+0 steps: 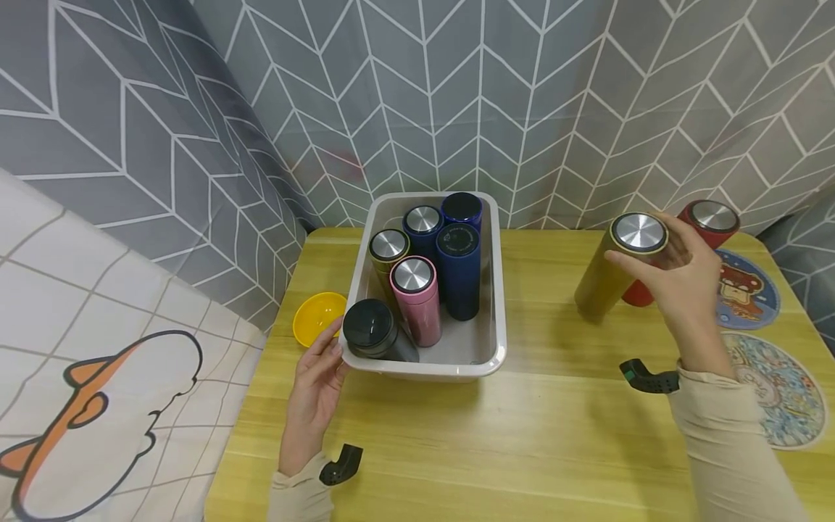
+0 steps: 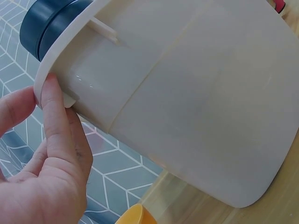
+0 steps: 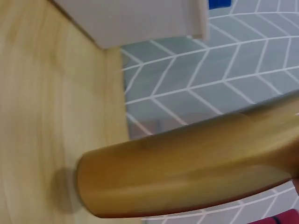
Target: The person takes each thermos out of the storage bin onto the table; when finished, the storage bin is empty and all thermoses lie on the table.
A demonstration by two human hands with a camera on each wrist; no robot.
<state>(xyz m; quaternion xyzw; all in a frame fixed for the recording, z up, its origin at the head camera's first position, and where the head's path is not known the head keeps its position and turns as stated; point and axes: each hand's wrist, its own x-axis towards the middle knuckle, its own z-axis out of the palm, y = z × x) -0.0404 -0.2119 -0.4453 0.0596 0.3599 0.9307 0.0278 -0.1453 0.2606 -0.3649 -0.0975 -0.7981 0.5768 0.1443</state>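
My left hand (image 1: 317, 380) pinches the rim of a light grey plastic bin (image 1: 501, 290) at its front left corner. In the left wrist view the fingers (image 2: 58, 123) lie under that rim. Inside the bin stand a pink thermos (image 1: 424, 312), a smaller gold one (image 1: 385, 270), several blue ones (image 1: 459, 283), and a black-lidded bottle (image 1: 375, 330) that leans in the front left corner. To the right, my right hand (image 1: 681, 279) grips a large gold thermos (image 1: 603, 279) near its silver-topped lid. Its base is close to the table; whether it touches I cannot tell.
A red thermos (image 1: 712, 221) stands behind my right hand. Two round patterned mats (image 1: 750, 290) lie at the table's right side. A yellow bowl (image 1: 313, 313) sits left of the bin. Patterned curtains (image 1: 457, 94) border the wooden table (image 1: 522, 442).
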